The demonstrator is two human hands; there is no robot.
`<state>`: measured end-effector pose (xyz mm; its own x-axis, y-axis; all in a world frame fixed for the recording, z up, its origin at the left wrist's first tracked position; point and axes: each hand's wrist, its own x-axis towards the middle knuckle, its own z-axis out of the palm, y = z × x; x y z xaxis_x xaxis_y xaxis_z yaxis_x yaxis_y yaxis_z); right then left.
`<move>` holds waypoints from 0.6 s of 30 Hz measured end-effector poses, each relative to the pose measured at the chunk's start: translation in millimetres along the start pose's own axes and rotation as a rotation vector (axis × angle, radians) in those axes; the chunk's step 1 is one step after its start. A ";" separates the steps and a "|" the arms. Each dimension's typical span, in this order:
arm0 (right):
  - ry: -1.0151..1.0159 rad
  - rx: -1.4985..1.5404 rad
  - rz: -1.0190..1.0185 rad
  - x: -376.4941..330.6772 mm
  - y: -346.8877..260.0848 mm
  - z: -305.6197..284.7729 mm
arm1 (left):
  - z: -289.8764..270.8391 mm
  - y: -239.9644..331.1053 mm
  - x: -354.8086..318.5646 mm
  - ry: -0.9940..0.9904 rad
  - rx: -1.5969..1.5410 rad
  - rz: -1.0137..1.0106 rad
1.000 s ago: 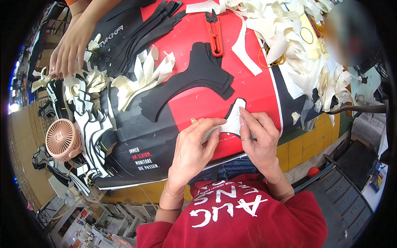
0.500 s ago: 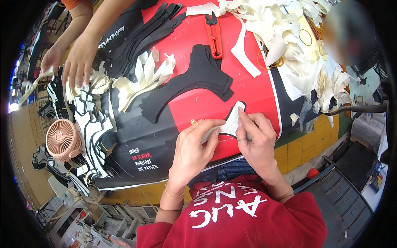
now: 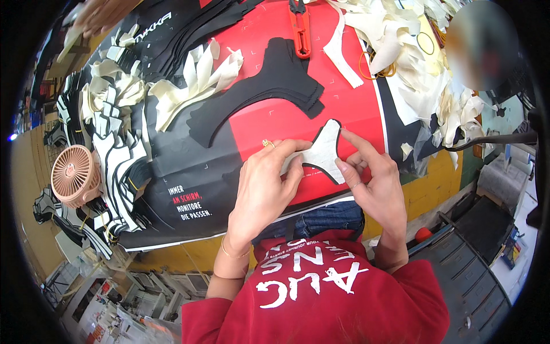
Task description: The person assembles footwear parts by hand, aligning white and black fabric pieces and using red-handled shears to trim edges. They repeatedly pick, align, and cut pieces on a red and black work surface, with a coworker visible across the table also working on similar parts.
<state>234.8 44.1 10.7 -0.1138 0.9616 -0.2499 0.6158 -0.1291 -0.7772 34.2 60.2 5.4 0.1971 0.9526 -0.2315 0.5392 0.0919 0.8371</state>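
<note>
A Y-shaped white fabric piece (image 3: 323,150) lies over a black one of like shape, whose dark edge shows around it. My left hand (image 3: 264,186) is closed on its left arm, thumb and index finger pinching the white layer. At the right edge is my right hand (image 3: 375,178), its index finger stretched toward the upper tip and its thumb touching the edge lower down. These two fingers are spread apart; the others curl. Just beyond lies a stack of black fabric pieces (image 3: 258,86). Red-handled thread snips (image 3: 300,31) rest at the stack's far end.
Cream fabric scraps (image 3: 395,51) heap up at the far right, with more cream strips (image 3: 195,83) left of the black stack. Bundled black-and-white pieces (image 3: 117,172) and a pink fan (image 3: 74,175) are at the left edge. Another person's hand (image 3: 106,14) is at the far left.
My right hand has shifted off the white piece to its right edge, and its index finger has straightened. The other person's hands have drawn away from the bundles. The view has shifted slightly.
</note>
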 end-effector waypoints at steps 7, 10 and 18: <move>0.003 0.035 0.019 -2.0 1.8 2.6 | -1.4 1.4 0.5 -0.017 0.020 -0.020; -0.011 -0.003 0.065 -3.4 0.0 6.3 | -1.2 -0.1 0.3 -0.029 0.019 -0.028; 0.024 -0.302 -0.035 -9.3 0.1 13.1 | -0.3 -2.6 1.9 -0.012 0.002 -0.001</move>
<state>225.8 32.0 5.4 -0.1233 0.9700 -0.2096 0.8164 -0.0209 -0.5771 33.0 61.8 3.0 0.2062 0.9492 -0.2378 0.5410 0.0920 0.8360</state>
